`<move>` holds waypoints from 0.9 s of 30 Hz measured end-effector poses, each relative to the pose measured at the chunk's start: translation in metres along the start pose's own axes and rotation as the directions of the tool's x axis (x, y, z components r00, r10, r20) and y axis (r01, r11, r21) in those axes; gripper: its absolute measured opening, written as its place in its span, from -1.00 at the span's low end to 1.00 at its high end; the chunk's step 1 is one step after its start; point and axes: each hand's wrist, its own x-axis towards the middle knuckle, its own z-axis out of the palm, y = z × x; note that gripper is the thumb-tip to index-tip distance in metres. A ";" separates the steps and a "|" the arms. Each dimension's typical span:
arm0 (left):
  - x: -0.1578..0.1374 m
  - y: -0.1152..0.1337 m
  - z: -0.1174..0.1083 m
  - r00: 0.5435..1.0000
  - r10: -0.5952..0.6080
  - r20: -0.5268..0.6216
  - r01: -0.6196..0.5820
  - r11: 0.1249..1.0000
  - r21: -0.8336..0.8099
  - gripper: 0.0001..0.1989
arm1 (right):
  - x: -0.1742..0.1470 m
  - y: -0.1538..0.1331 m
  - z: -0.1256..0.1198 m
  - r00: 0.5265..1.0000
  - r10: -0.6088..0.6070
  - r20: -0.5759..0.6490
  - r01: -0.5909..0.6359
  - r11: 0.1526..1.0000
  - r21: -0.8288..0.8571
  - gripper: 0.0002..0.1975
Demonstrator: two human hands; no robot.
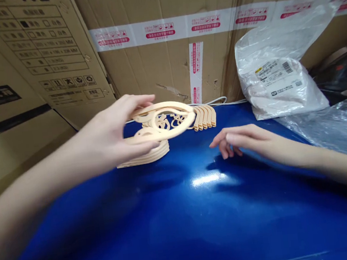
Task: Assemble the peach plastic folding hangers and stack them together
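Note:
My left hand (119, 130) is closed on a cream plastic folding hanger (174, 134), fingers on its upper edge and thumb below. The hanger is raised above the blue table and has a rounded opening in its middle. Behind and under it lie a stack of cream curved hanger arms (151, 156) and some small looped pieces (177, 121), partly hidden. Several more curved hanger arms (204, 117) lie side by side just to the right. My right hand (241, 138) hovers over the table with loosely bent fingers, apart from the pieces and holding nothing.
Large cardboard boxes (141, 70) stand along the back and left of the blue table (184, 217). A white cable (220, 100) runs along the back edge. At the right are a white plastic bag (281, 79) with a label and a clear plastic sheet (334, 127).

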 end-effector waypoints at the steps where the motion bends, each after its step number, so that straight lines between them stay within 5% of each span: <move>1: -0.001 -0.010 -0.005 0.998 -0.057 0.018 0.057 0.998 -0.031 -0.26 | -0.001 0.001 0.000 0.998 -0.038 0.043 0.040 0.998 -0.048 -0.54; 7: -0.013 -0.044 -0.010 0.956 -0.250 0.150 0.254 0.967 -0.004 -0.46 | -0.002 0.011 0.001 0.951 -0.220 0.215 0.291 0.872 -0.393 -0.54; 16: -0.015 -0.077 -0.005 0.949 -0.159 0.274 0.184 0.981 -0.068 -0.43 | -0.004 0.010 0.001 0.941 -0.224 0.252 0.318 0.837 -0.444 -0.54; 27: -0.016 -0.076 0.001 0.934 -0.173 0.311 0.195 0.980 -0.041 -0.43 | -0.003 0.011 0.001 0.942 -0.198 0.270 0.307 0.834 -0.459 -0.53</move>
